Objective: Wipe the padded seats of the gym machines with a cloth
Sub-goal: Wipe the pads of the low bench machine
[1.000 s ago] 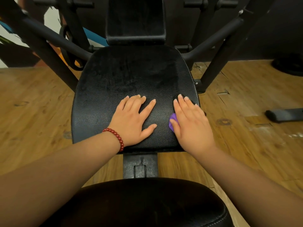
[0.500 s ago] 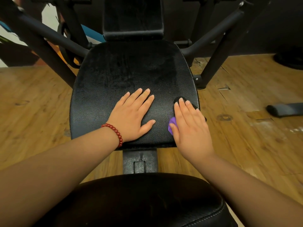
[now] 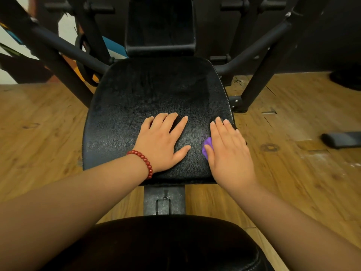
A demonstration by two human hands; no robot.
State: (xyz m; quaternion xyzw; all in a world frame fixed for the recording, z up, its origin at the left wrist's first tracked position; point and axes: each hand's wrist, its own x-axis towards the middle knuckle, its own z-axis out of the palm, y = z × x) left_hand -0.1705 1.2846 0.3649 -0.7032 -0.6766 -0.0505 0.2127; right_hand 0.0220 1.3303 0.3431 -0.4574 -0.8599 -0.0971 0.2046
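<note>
While pressing a crumpled purple cloth (image 3: pixel 207 146) beneath the straight fingers (image 3: pixel 224 130) of the right hand (image 3: pixel 230 155) at the right edge of the black padded seat (image 3: pixel 140 102), rests the left hand (image 3: pixel 160 143) flat alongside, fingers spread open.

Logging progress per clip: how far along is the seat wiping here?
Looks done: streaky smears across the far half of the seat pad suggest a pass there. In hand: the right hand presses a purple cloth flat at the seat's right edge; the left hand rests flat mid-seat. Left: the near pad and backrest, with no wipe marks I can make out.
</note>
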